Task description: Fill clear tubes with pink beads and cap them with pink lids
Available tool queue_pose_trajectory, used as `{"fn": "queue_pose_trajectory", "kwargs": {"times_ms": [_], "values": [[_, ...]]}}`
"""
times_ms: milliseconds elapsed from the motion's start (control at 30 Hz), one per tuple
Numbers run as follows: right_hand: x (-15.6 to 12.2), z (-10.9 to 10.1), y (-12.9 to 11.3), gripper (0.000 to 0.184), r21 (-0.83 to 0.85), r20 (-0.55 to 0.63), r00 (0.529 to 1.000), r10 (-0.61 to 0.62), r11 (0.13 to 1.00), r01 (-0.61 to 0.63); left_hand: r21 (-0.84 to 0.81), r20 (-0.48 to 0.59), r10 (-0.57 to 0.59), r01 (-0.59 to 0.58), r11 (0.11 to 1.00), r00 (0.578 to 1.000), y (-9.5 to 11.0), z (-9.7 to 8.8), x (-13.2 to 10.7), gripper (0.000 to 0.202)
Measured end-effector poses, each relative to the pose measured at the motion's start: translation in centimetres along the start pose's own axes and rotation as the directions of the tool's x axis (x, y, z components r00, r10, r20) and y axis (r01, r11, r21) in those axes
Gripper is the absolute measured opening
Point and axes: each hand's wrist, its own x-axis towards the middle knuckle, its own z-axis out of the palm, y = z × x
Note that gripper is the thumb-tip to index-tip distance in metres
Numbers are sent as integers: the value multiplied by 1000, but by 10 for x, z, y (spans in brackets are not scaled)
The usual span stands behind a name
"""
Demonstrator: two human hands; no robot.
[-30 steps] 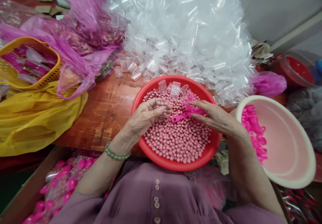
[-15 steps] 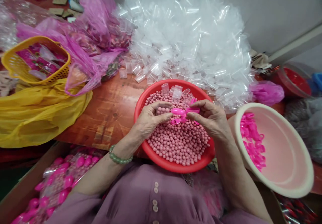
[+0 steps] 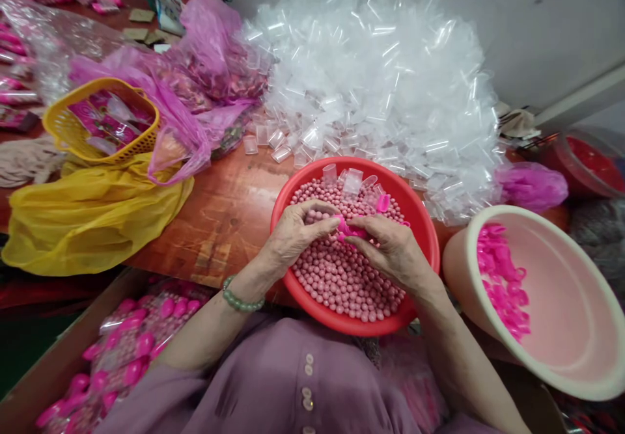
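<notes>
Over a red basin [image 3: 430, 242] of round pink beads [image 3: 342, 287], my left hand [image 3: 290, 232] is closed around a clear plastic tube [image 3: 318, 215] with pink beads inside. The thumb and fingers of my right hand [image 3: 393, 245] pinch a bright pink plastic cap [image 3: 344, 226] against the tube's right end. My fingers hide part of the cap, so how deep it sits cannot be seen. Just beyond my right hand, another pink plastic piece [image 3: 383, 203] shows above the beads. Several empty clear tubes [image 3: 352, 182] lie at the basin's far side.
Behind the basin rises a large heap of clear tubes [image 3: 371, 76]. A cream tub [image 3: 566, 304] with pink plastic pieces [image 3: 500, 271] stands at the right. On the left are a yellow basket [image 3: 63, 125] and a yellow bag [image 3: 92, 219]. Below, a box holds filled pink-capped tubes [image 3: 131, 343].
My right hand has moved left to the tube's end, and the pink cap there is now largely covered by fingers. The whole view has shifted slightly.
</notes>
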Motion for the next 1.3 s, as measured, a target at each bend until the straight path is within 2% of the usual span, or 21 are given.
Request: {"fn": "queue_pose_trajectory", "kwargs": {"times_ms": [67, 167, 300, 367, 433, 533, 600, 667, 833, 967, 1067, 1200, 1300], "values": [[0, 0, 0, 12, 28, -2, 1000, 23, 999, -23, 39, 8, -7, 7, 999, 1000, 0, -3, -1, 27], [-1, 3, 3, 14, 152, -58, 990, 128, 981, -118, 32, -2, 1, -1, 999, 1000, 0, -6, -1, 24], [-2, 11, 4, 18, 423, -168, 942, 290, 885, -196, 17, 8, -11, 11, 1000, 1000, 0, -5, -1, 24], [-1, 14, 1, 18, 492, -182, 930, 320, 848, -195, 13, 32, -45, 45, 999, 998, 1, -3, -2, 27], [1, 16, -4, 16, 445, -205, 936, 287, 879, -172, 16, 45, -60, 60, 998, 997, 2, -2, -2, 29], [3, 15, -13, 19, 283, -241, 959, 151, 956, -80, 24, 47, -56, 55, 998, 997, 4, 0, -3, 30], [4, 14, -16, 22, 218, -213, 974, 76, 975, -29, 48, 41, -50, 48, 998, 998, 5, 1, -4, 30], [5, 12, -18, 21, 207, -174, 983, 65, 978, -28, 94, 41, -41, 37, 995, 998, 6, 1, -4, 30], [3, 13, -15, 13, 271, -138, 984, 113, 960, -73, 102, 40, -69, 65, 993, 997, 5, 2, -4, 30], [2, 15, -10, 25, 285, -137, 976, 169, 950, -124, 34, 68, -80, 78, 996, 994, 4, 1, -4, 30], [2, 12, -8, 39, 409, -133, 947, 292, 886, -216, 32, 88, -56, 53, 998, 995, 3, -1, -4, 27], [4, 3, -7, 29, 594, -103, 908, 405, 757, -271, 48, 162, -80, 73, 996, 983, 1, -2, -3, 32], [6, 0, -8, 28, 575, -119, 910, 398, 774, -264, 45, 198, -153, 147, 988, 968, 1, -1, -3, 36]]}}
